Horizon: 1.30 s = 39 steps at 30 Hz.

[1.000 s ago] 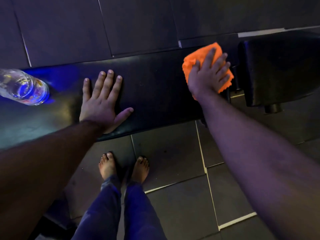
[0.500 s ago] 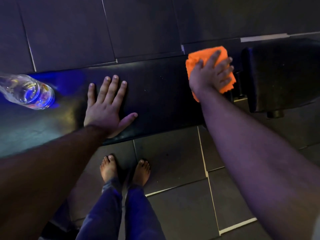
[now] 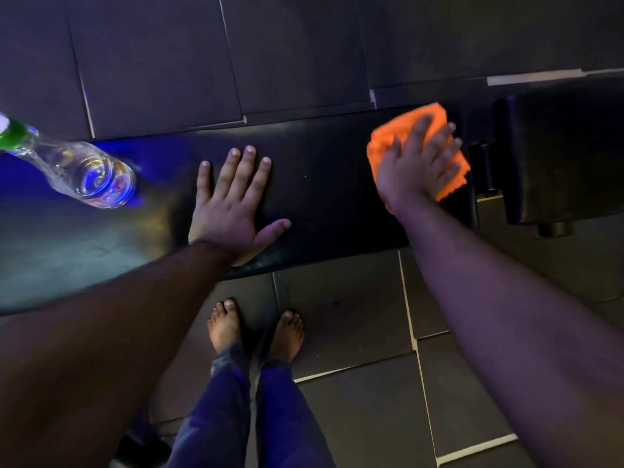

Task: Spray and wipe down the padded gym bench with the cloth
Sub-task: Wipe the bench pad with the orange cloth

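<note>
Two hands rest on the long black padded gym bench (image 3: 324, 184), which lies with its long axis from left to right across the view. Beyond its right end stands a separate black padded seat block (image 3: 560, 153), across a narrow gap. The left hand (image 3: 233, 211) lies flat with open, spread fingers near the middle, holding nothing. The right hand (image 3: 417, 170) presses with open fingers on the crumpled orange microfibre cloth (image 3: 405, 130) at the bench's right end, so this hand is nearer. I judge the unwiped pad extends leftward from the cloth. The clear plastic spray bottle (image 3: 87, 173) stands at the far left.
</note>
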Each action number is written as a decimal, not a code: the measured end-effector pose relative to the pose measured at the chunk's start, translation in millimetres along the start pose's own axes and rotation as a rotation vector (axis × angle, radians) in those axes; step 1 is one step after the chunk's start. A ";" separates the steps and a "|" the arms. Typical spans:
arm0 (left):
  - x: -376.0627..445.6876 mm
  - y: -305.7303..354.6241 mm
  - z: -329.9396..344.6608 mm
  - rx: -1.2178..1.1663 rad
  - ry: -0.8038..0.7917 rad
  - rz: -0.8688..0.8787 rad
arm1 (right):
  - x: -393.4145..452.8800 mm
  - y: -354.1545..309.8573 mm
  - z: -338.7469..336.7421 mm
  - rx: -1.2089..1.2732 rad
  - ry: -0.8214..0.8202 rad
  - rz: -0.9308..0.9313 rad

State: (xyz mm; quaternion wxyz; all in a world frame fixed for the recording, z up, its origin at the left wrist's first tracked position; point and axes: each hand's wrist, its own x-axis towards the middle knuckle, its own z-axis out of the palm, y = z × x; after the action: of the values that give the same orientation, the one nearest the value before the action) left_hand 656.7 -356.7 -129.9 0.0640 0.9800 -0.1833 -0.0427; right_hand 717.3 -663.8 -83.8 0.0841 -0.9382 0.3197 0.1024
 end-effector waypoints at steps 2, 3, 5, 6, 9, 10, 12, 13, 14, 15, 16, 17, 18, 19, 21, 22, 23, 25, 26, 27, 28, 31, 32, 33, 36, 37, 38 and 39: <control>-0.1 0.4 -0.5 -0.008 0.004 0.000 | 12.4 -49.6 2.2 0.029 -0.015 -0.030; 0.5 0.4 -0.5 -0.012 0.007 -0.001 | 7.6 -69.2 6.7 0.001 -0.024 -0.108; 1.0 0.2 -1.2 -0.020 0.012 -0.001 | -20.8 -92.1 15.9 -0.068 -0.031 -0.334; 1.1 -0.1 -2.1 -0.028 0.010 0.001 | -40.1 -90.8 20.4 -0.094 -0.028 -0.450; -0.6 -0.9 -6.4 -0.056 -0.015 0.010 | -87.4 -39.0 23.1 -0.123 -0.019 -0.662; -0.6 -0.4 -7.8 -0.053 -0.022 0.011 | -94.4 -11.8 22.4 -0.133 -0.008 -0.668; 0.3 0.3 -10.1 -0.038 -0.036 0.011 | -92.8 34.0 15.9 -0.163 -0.012 -0.620; 0.6 0.9 -10.9 -0.036 -0.042 0.011 | -84.1 45.1 12.0 -0.175 -0.025 -0.566; 0.5 2.1 -11.5 -0.038 -0.045 0.009 | -72.5 46.2 9.2 -0.175 -0.036 -0.498; 0.2 2.7 -12.6 -0.042 -0.047 0.006 | -61.1 37.0 7.8 -0.161 -0.035 -0.423; -0.1 2.8 -13.6 -0.050 -0.047 0.005 | -51.6 20.2 7.5 -0.135 -0.023 -0.339; -0.2 2.6 -14.5 -0.063 -0.046 0.004 | -45.0 -0.1 8.8 -0.104 -0.008 -0.257; -0.5 1.9 -15.5 -0.083 -0.046 0.001 | -42.4 -22.0 11.3 -0.075 0.003 -0.200; -1.1 0.9 -16.7 -0.113 -0.045 0.000 | -44.4 -42.9 14.6 -0.057 0.008 -0.184; -2.5 -2.0 -19.4 -0.215 -0.037 0.009 | -64.9 -76.7 24.9 -0.074 0.004 -0.303; -3.4 -4.0 -21.7 -0.302 -0.024 0.019 | -83.3 -87.4 31.0 -0.099 -0.006 -0.419; -4.2 -6.5 -25.1 -0.408 -0.001 0.026 | -106.6 -92.4 37.3 -0.122 -0.022 -0.549; -7.1 -10.7 -34.3 -0.586 0.065 0.025 | -156.3 -80.3 47.8 -0.150 -0.060 -0.767; -9.4 -11.5 -38.9 -0.621 0.097 0.025 | -175.3 -63.5 51.3 -0.148 -0.064 -0.831; -12.4 -11.9 -43.4 -0.624 0.122 0.032 | -187.5 -41.9 53.5 -0.145 -0.059 -0.864; -16.3 -12.2 -47.6 -0.614 0.138 0.044 | -193.3 -18.9 53.3 -0.152 -0.059 -0.872; -35.4 -12.8 -56.4 -0.610 0.149 0.063 | -181.2 19.4 42.0 -0.215 -0.057 -0.878; -43.8 -13.8 -58.0 -0.612 0.147 0.053 | -173.0 14.3 39.4 -0.218 -0.054 -0.844; -53.1 -15.7 -58.5 -0.611 0.146 0.036 | -164.4 0.6 38.6 -0.197 -0.050 -0.768; -84.5 -26.7 -56.6 -0.612 0.188 -0.023 | -137.4 -72.7 38.7 -0.082 -0.084 -0.465; -94.8 -32.3 -55.4 -0.610 0.215 -0.044 | -130.4 -97.2 39.6 -0.064 -0.105 -0.430; -104.8 -38.3 -53.3 -0.610 0.240 -0.085 | -128.3 -116.9 40.2 -0.067 -0.124 -0.450; -114.2 -44.2 -52.5 -0.619 0.270 -0.162 | -132.8 -130.5 41.4 -0.092 -0.135 -0.524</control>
State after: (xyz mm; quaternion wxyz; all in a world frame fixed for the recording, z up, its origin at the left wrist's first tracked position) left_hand 571.8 -268.5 -77.3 0.3783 0.9223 -0.0731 0.0289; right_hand 689.3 -475.2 -79.1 0.0860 -0.9828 0.0547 0.1541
